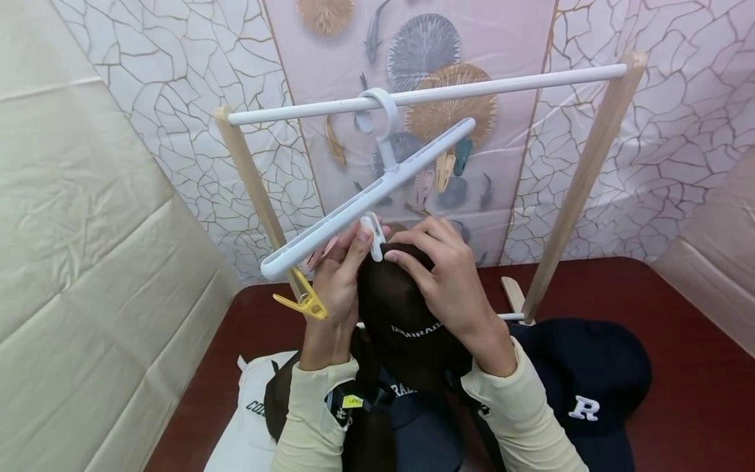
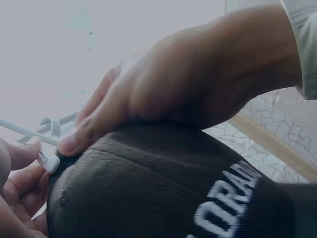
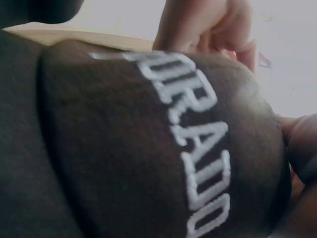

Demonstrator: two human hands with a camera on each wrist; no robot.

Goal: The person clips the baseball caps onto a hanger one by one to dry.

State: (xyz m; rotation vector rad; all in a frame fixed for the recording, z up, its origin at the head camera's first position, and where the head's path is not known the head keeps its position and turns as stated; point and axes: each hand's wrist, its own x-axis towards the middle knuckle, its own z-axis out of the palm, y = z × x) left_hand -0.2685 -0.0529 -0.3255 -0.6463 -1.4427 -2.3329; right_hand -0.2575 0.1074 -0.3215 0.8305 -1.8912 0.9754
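A dark brown cap (image 1: 389,295) with white lettering hangs between both hands under a pale blue hanger (image 1: 336,219). With thumb and fingers, the left hand (image 1: 339,282) pinches a white clothespin (image 1: 373,237) at the cap's top edge. The right hand (image 1: 448,282) grips the cap's crown by a fold next to that clothespin. In the left wrist view, the clothespin (image 2: 48,161) meets the cap fabric (image 2: 124,188) beside the right thumb. White letters on the cap (image 3: 124,139) fill the right wrist view. Whether the clothespin's jaws clamp the fabric is unclear.
The hanger hooks over a white rod (image 1: 501,86) on wooden posts (image 1: 580,177). Yellow (image 1: 307,303), pink (image 1: 423,189), beige (image 1: 445,172) and teal (image 1: 463,156) clothespins hang from it. Below lie a navy "R" cap (image 1: 584,367), a white cap (image 1: 248,413) and another navy cap (image 1: 427,432).
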